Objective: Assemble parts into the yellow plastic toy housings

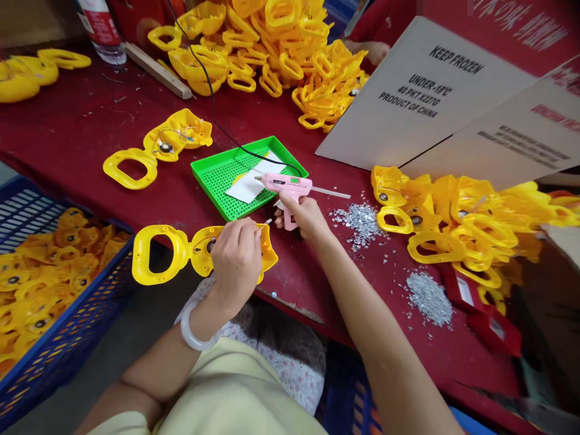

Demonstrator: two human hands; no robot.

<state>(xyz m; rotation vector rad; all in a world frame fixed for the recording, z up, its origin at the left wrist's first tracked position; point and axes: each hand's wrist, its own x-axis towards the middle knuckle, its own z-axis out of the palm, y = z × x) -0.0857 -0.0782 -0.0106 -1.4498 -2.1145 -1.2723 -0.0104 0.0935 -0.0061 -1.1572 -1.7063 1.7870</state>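
Note:
My right hand point(308, 216) is wrapped round the handle of a pink glue gun point(286, 183), its nozzle pointing left and a glue stick point(333, 193) poking out of the back. My left hand point(236, 260) is pinched on a small thin whitish piece point(267, 223), too small to make out fully. Below that hand, at the table edge, lies a yellow plastic shell point(156, 278) with an oval handle loop; the hand hides part of it. Beneath the gun's nozzle is a green perforated tray point(211, 181) holding a white sheet point(247, 188).
Another yellow shell with wires point(156, 142) lies left of the tray. Yellow shells are heaped at the back point(272, 36), at right point(453, 211) and in a blue crate point(86, 302). Small silvery bits point(360, 223) lie right. A carton point(408, 90) stands behind; a black cord point(212, 99) crosses over.

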